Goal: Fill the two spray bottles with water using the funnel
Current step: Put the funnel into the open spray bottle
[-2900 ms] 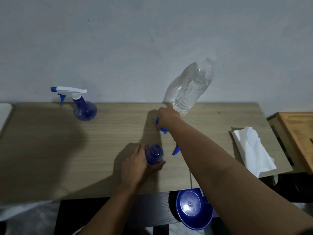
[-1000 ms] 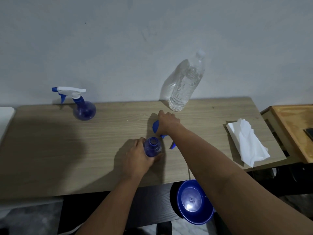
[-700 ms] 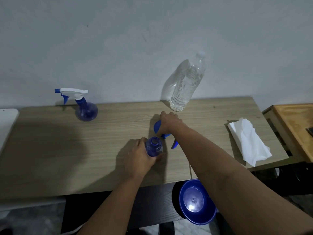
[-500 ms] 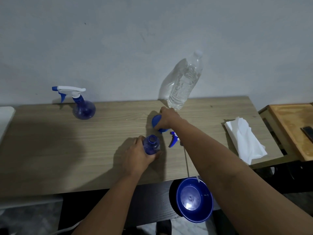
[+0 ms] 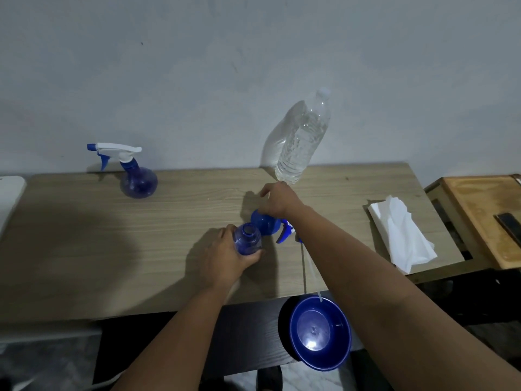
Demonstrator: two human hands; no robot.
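My left hand (image 5: 225, 258) grips an open blue spray bottle (image 5: 248, 243) standing on the wooden table (image 5: 112, 249); its mouth is uncovered. Just behind it, my right hand (image 5: 277, 200) holds the blue funnel (image 5: 263, 225) from above, close to the bottle's neck. The bottle's spray head (image 5: 284, 235) lies on the table under my right forearm, its dip tube (image 5: 310, 275) running toward the front edge. A clear water bottle (image 5: 303, 145) stands capped at the back by the wall. The second spray bottle (image 5: 138, 177), with its white and blue trigger head on, stands at the back left.
A blue bowl (image 5: 320, 333) sits on a dark lower surface below the table's front edge. White tissue paper (image 5: 400, 235) lies at the table's right end. A wooden side table (image 5: 485, 215) with a dark phone (image 5: 510, 225) stands to the right.
My right hand has drawn the funnel nearer to the open bottle, uncovering the spray head on the table. My left hand keeps holding the bottle.
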